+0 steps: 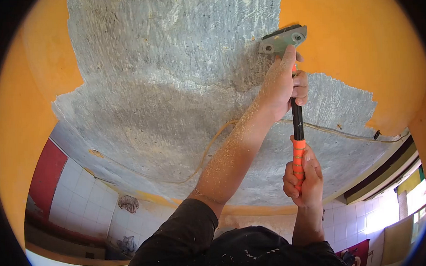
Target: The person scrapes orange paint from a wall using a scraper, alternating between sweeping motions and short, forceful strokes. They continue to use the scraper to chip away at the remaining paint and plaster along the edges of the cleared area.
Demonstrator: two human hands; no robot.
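Note:
A long-handled scraper [297, 117] is held in both hands, with its wide blade head [282, 40] against the ceiling, where bare grey meets orange paint. My left hand [287, 82] is closed around the upper shaft just below the head, its thumb pointing up towards the blade. Lower down, my right hand [306, 179] wraps the orange grip [298, 160] at the handle's end. Pale flakes of dust cover my left forearm [240, 148]. Rough grey ceiling [172, 63] shows in a broad scraped patch with ragged edges. Orange paint [352, 51] borders it on both sides.
A loose cable [207, 154] hangs across the grey surface, and another stretch runs to the right. White tiled walls [77, 191] stand below, with a dark red panel [48, 171] at left. Bright window light [385, 216] comes from the lower right.

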